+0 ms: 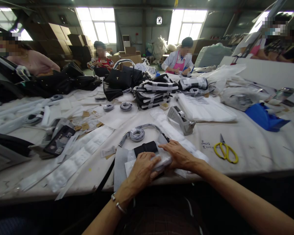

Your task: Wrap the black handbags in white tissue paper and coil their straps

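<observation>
One round coil of grey-wrapped strap (137, 134) lies behind the small black bag (146, 148) at the white-covered table's (257, 153) near edge. The left hand (144, 165) clasps the bag's translucent plastic wrapping (164, 160); the right hand (178, 154) grasps its right end. Wrapping looks partial, black surface showing.

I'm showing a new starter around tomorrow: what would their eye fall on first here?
Probably the yellow-handled scissors, bright against the pale table to the right of the hands. The blue plastic object beyond them and the heap of black bags across the table would likely come next. At the front middle, the left hand and right hand are on pale wrapping at a black item.
</observation>
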Demonstrator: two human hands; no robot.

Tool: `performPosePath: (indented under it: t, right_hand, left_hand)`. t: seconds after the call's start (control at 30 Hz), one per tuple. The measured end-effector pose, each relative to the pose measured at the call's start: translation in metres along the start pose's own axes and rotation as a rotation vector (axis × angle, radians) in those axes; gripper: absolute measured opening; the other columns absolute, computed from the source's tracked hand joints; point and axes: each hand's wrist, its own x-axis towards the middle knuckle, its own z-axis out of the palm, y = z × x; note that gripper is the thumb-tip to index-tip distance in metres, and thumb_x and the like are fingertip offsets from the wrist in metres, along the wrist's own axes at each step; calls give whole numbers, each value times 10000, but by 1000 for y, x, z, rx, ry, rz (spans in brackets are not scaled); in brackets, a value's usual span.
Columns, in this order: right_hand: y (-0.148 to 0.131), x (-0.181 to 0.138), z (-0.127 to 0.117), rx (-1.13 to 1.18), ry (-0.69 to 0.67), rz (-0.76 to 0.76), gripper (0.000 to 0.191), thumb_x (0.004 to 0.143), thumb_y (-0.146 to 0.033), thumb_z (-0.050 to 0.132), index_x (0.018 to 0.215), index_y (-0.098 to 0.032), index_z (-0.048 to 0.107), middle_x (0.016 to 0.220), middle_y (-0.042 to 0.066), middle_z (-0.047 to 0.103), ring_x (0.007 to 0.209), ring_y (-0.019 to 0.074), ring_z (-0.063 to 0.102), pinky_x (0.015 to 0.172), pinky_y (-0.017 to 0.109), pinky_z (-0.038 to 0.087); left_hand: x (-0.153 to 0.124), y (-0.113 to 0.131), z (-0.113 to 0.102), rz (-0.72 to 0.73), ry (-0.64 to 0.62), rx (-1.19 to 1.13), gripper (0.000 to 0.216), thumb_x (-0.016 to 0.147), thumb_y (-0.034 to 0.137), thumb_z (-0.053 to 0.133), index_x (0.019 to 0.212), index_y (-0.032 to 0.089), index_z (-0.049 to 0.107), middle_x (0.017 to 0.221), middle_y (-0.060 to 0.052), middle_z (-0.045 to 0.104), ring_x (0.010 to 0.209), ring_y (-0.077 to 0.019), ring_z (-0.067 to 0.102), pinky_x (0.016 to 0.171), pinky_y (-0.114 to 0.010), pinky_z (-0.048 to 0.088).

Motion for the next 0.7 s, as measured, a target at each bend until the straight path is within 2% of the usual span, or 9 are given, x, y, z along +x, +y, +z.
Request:
performPosePath:
  t: [0.07,0.17,0.27,0.37,0.47,0.57,0.7]
  right_hand:
    - [0,-5,2,6,27,10,888,603,-359,854,1393,-174,494,1225,131,640,1148,317,564,1113,503,295]
    - [5,-23,-3,63,124,18,961,619,-374,849,1457,-209,407,1351,136,573,1253,329,515,1149,548,248]
    - [16,-51,-15,178,233,100,822,693,-384,804,1421,-244,450,1414,102,536,1322,322,464,1162,535,256]
    - [23,-73,-21,335,294,301,545,782,-435,715,1273,-233,592,1295,92,630,1227,308,554,1084,484,391]
    - [23,-78,-14,450,314,443,438,800,-490,668,1148,-223,669,1126,89,699,1058,293,643,958,438,490]
    - [21,-72,-3,460,329,429,432,772,-538,670,1064,-222,712,990,80,699,895,263,668,835,387,528]
    - [25,-61,1,412,314,385,446,750,-599,665,998,-238,748,908,65,677,778,228,650,733,339,526]
  left_hand:
    - [-2,2,1,11,9,51,342,899,360,636,1221,255,585,1220,-85,603,1115,-267,562,994,-423,422]
    - [-13,3,-4,34,55,166,491,893,425,636,1335,252,509,1372,-113,533,1249,-293,506,1062,-473,391]
    - [-42,-10,-13,8,194,267,531,929,461,562,1403,247,452,1463,-125,463,1335,-306,443,1105,-511,353]
    - [-80,-37,-21,-186,361,295,454,976,463,446,1353,217,505,1386,-130,538,1259,-300,514,1035,-477,430]
    - [-109,-55,-23,-423,384,224,422,979,461,407,1269,194,557,1226,-119,627,1128,-288,584,945,-455,485]
    - [-121,-52,-23,-568,341,156,390,952,459,448,1196,188,588,1127,-100,649,1061,-284,588,920,-441,481]
    - [-118,-40,-26,-729,316,130,302,925,470,483,928,194,605,932,-72,646,914,-266,589,825,-401,460]
